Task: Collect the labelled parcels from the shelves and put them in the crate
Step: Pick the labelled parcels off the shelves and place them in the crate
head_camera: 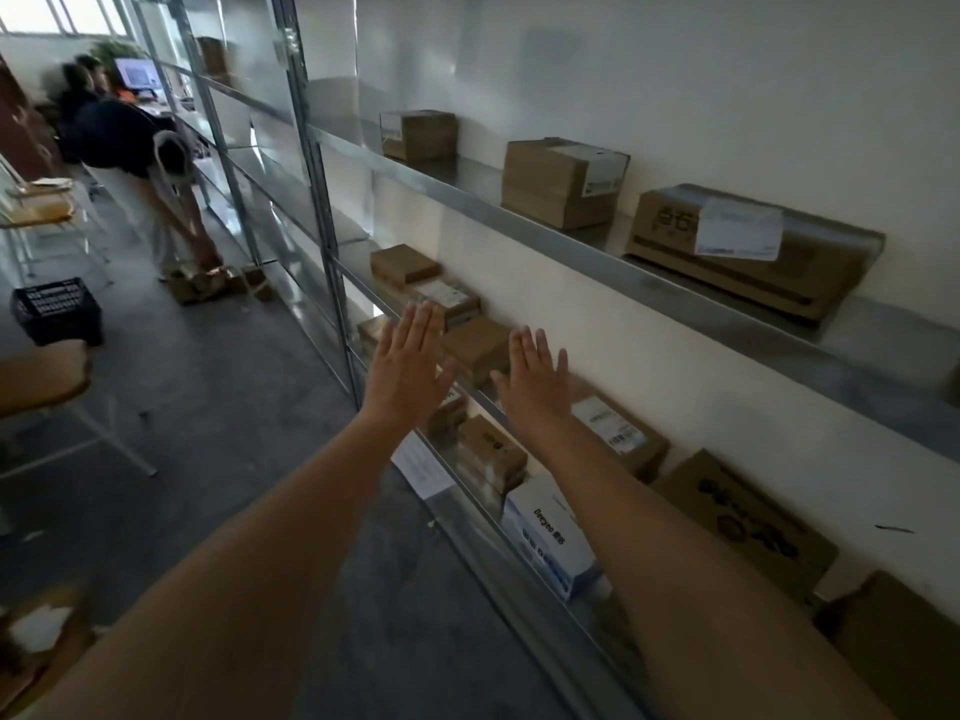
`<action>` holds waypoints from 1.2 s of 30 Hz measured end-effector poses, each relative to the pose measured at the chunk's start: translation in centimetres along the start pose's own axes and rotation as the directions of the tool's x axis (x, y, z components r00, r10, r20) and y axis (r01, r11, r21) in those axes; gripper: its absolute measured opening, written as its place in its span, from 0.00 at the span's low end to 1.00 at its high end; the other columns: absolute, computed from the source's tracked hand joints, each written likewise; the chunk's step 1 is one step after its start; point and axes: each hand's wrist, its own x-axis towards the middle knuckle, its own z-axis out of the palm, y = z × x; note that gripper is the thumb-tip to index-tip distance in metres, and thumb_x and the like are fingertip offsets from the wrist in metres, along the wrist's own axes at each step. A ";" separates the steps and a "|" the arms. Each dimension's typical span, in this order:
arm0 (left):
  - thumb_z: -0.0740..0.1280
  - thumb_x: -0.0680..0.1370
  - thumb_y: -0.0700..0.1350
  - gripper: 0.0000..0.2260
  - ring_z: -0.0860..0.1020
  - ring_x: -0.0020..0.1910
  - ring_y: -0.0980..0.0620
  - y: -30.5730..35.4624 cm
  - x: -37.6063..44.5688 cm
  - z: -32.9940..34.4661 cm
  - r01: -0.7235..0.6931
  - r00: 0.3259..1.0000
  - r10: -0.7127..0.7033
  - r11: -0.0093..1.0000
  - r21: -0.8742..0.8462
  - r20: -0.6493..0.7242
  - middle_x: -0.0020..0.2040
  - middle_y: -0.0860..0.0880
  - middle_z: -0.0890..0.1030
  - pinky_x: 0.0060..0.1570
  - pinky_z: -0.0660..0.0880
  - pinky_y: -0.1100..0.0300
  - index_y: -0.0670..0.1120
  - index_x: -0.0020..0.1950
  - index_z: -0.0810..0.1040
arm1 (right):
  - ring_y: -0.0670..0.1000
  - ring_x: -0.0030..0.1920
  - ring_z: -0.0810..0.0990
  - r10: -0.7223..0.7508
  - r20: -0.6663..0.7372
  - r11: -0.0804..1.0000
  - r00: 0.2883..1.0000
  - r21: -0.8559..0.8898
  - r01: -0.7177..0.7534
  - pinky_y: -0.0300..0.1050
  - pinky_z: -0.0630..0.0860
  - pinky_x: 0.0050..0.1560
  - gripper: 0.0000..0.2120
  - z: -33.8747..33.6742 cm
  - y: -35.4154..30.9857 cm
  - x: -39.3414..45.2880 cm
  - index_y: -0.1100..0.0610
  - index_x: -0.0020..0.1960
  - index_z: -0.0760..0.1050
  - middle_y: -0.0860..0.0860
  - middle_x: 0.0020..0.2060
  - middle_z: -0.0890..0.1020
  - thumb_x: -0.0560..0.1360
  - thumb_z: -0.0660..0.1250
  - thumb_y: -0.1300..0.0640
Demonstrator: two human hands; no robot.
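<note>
Now, working outward from the wearer:

Hands: left hand (404, 363) and right hand (535, 376) are both stretched forward, palms away, fingers straight and spread; neither holds anything.

Nearest parcels: on the lower shelf (467, 491) at about 5 o'clock lies a white-and-blue box (550, 537), long axis running along the shelf from 11 to 5 o'clock; just behind it is a stack of brown boxes (491, 454).

Labelled parcel by the right wrist: a flat brown parcel (618, 433) at 3 o'clock of the right hand, label face up, long axis parallel to the shelf edge.

Parcels past the fingertips: a plain brown box (475, 348) between the two hands, and a labelled flat parcel (447, 301) at 12 o'clock of the left hand.

Upper shelf: a long carton (748, 252) with a sheet stuck on its front, long axis along the shelf; further left, two smaller labelled boxes.

Crate: the black crate (57, 311) stands on the floor at 9 o'clock, well apart from the shelves.

Risk, wrong pick: unlabelled boxes sit touching labelled ones, so a hasty grab could take the wrong one.

Risk, drop: the walk to the crate is long, and another person (150, 163) bends over boxes at 10 o'clock, so an armful could slip or collide.
</note>
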 end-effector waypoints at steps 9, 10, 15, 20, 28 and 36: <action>0.44 0.81 0.59 0.31 0.42 0.78 0.48 -8.6 11.6 3.8 0.065 0.998 -0.065 0.993 0.102 0.002 0.79 0.45 0.46 0.76 0.43 0.48 0.43 0.78 0.44 | 0.54 0.79 0.41 -0.089 -0.047 0.996 0.995 0.026 0.091 0.58 0.41 0.76 0.31 2.1 -2.9 16.2 0.58 0.80 0.43 0.54 0.80 0.46 0.83 0.46 0.44; 0.44 0.80 0.59 0.31 0.41 0.78 0.48 -9.6 12.7 4.2 0.079 0.997 -0.080 0.992 0.095 0.003 0.79 0.45 0.46 0.76 0.43 0.48 0.43 0.78 0.44 | 0.54 0.79 0.41 -0.100 -0.042 0.994 0.994 0.029 0.101 0.58 0.40 0.76 0.31 2.4 -3.4 17.9 0.58 0.80 0.43 0.54 0.80 0.46 0.83 0.45 0.43; 0.46 0.81 0.58 0.31 0.41 0.78 0.48 -15.3 17.3 7.0 0.109 0.994 -0.111 0.990 0.089 0.010 0.79 0.45 0.45 0.76 0.41 0.49 0.43 0.78 0.44 | 0.54 0.79 0.41 -0.112 -0.011 0.992 0.994 0.052 0.113 0.55 0.39 0.76 0.31 5.3 -6.7 25.6 0.57 0.80 0.43 0.54 0.80 0.46 0.83 0.45 0.42; 0.46 0.81 0.58 0.31 0.41 0.78 0.49 -22.1 22.4 10.1 0.088 0.995 -0.091 0.993 0.082 0.044 0.79 0.45 0.45 0.76 0.41 0.50 0.43 0.79 0.44 | 0.54 0.79 0.41 -0.082 0.010 0.996 0.997 0.029 0.081 0.58 0.41 0.76 0.32 8.0 -10.4 33.1 0.59 0.80 0.42 0.55 0.79 0.45 0.83 0.46 0.42; 0.47 0.81 0.58 0.31 0.42 0.78 0.48 -30.2 32.5 14.2 0.010 0.995 -0.013 1.000 0.030 0.096 0.79 0.45 0.45 0.77 0.42 0.49 0.43 0.78 0.44 | 0.57 0.79 0.43 0.080 0.023 0.973 0.997 0.215 -0.083 0.60 0.44 0.77 0.33 11.0 -14.7 43.6 0.58 0.80 0.44 0.55 0.79 0.47 0.83 0.49 0.43; 0.50 0.82 0.57 0.30 0.42 0.78 0.49 -35.1 44.3 22.2 -0.118 0.985 0.117 0.993 0.004 0.129 0.79 0.46 0.46 0.76 0.42 0.50 0.44 0.78 0.44 | 0.58 0.79 0.44 0.286 0.094 0.845 0.954 0.446 -0.297 0.60 0.47 0.77 0.34 17.4 -17.1 56.2 0.56 0.80 0.43 0.53 0.80 0.48 0.82 0.49 0.41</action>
